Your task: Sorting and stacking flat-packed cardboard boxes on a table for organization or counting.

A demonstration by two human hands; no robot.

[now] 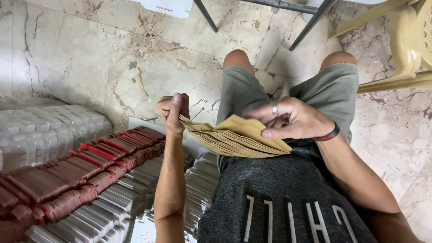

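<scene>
Left hand [173, 110] fisted around envelope stack [234, 137], thumb on its end (fanned, over lap). Right hand [294, 119] half-open, fingers resting on the top envelope.

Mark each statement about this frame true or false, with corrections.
1. The left hand grips a stack of tan envelopes. True.
2. The right hand rests on the floor. False: it is on top of the stack.
3. Rows of red packets lie to the person's left. True.
4. The right wrist is bare. False: it wears a black wristband.
5. The chair is blue. False: it is yellow plastic.
</scene>
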